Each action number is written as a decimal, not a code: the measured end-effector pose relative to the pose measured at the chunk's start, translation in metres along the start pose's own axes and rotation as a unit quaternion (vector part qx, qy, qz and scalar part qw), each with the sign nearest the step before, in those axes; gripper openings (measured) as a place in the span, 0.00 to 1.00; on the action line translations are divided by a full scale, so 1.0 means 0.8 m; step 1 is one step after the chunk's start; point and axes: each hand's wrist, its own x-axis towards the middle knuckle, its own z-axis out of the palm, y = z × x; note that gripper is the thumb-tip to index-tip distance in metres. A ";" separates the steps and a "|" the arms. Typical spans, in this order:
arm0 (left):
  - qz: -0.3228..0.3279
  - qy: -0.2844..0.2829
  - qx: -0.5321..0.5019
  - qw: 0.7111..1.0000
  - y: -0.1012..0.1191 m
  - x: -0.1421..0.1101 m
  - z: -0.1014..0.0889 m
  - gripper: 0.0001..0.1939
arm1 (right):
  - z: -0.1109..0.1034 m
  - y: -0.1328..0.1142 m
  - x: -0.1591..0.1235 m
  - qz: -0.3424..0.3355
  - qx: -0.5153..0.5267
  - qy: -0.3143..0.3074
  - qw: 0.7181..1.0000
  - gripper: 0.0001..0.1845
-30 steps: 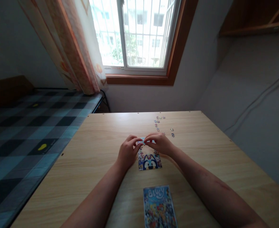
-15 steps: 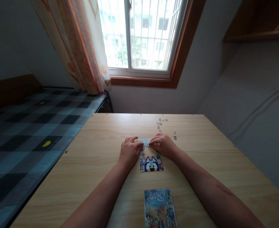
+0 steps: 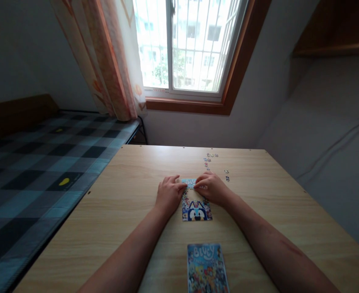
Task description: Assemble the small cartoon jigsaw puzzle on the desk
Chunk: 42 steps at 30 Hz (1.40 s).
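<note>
Head cam, ctr of frame: jigsaw (image 3: 197,213) lies flat on the wood tabletop (image 3: 121,183), prob over half built. Bottom strip w/ the blue dog face looks joined, top strip w/ pale-blue lettering mostly in too, sides partly hidden by fingers; bare wood shows thru the middle, so that gap's the main bit left. Left hand (image 3: 170,194) sits at the jigsaw's upper-left edge, thumb & fingertips near its top strip; right hand (image 3: 211,188) is over the upper-right part, thumb & index close together at the strip. Can't tell if either is clamped on a pc or just pressing, tips too small. Loose pcs (image 3: 212,155) trail above the right hand, plus two more pcs (image 3: 227,178) to its right, all apart from the jigsaw & prob yet to go in. Bottom ctr: picture box (image 3: 208,268) w/ similar art, untouched
</note>
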 end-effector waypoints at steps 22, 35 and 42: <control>0.014 -0.013 -0.006 1.000 0.011 -0.001 -0.007 0.14 | 0.008 0.051 -0.007 0.223 -0.164 0.224 0.934 0.28; 0.057 -0.037 -0.026 0.997 0.010 -0.002 0.001 0.15 | 0.021 0.034 0.003 0.240 -0.240 0.097 0.936 0.26; -0.033 0.040 -0.062 0.997 0.001 0.005 0.000 0.18 | 0.018 0.030 0.008 0.233 -0.278 0.055 0.930 0.24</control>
